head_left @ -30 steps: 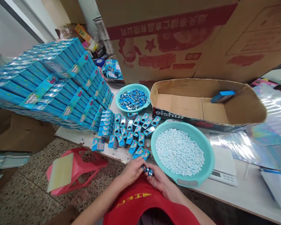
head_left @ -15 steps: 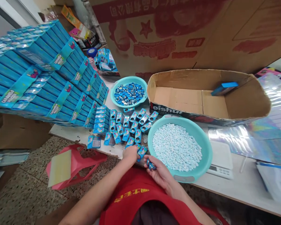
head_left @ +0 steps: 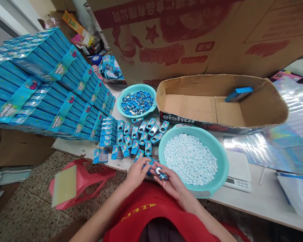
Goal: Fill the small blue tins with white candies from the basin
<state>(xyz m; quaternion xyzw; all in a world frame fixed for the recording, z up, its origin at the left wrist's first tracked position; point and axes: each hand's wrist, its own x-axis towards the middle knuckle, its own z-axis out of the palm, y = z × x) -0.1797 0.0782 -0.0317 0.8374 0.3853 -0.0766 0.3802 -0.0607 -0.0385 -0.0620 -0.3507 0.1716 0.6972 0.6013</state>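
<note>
Cupped and turned upward, my right hand (head_left: 173, 186) holds several small round metal caps (head_left: 163, 176), blue and silver, one showing its white inner face. Close beside its fingertips, my left hand (head_left: 136, 173) has its fingers reaching out over the nearest blue tins, with thumb and fingers apart; I see nothing in it. Several small blue rectangular tins (head_left: 135, 147) with a round hole in the top stand on the table in front of my hands; some have a cap in the hole. The tins under my fingers are partly hidden.
A turquoise basin (head_left: 223, 158) of pale blue tablets (head_left: 190, 158) is at the right. Behind stand a smaller basin (head_left: 120, 104) of caps and a low cardboard box (head_left: 192, 101). Stacked blue cartons (head_left: 40, 97) rise at left, a white scale (head_left: 238, 168) right, a red stool (head_left: 88, 183) below.
My left hand went from the right hand's caps out to the near tins, then moved back towards the right hand. The right hand opened somewhat, showing its caps. The view shifted slightly.
</note>
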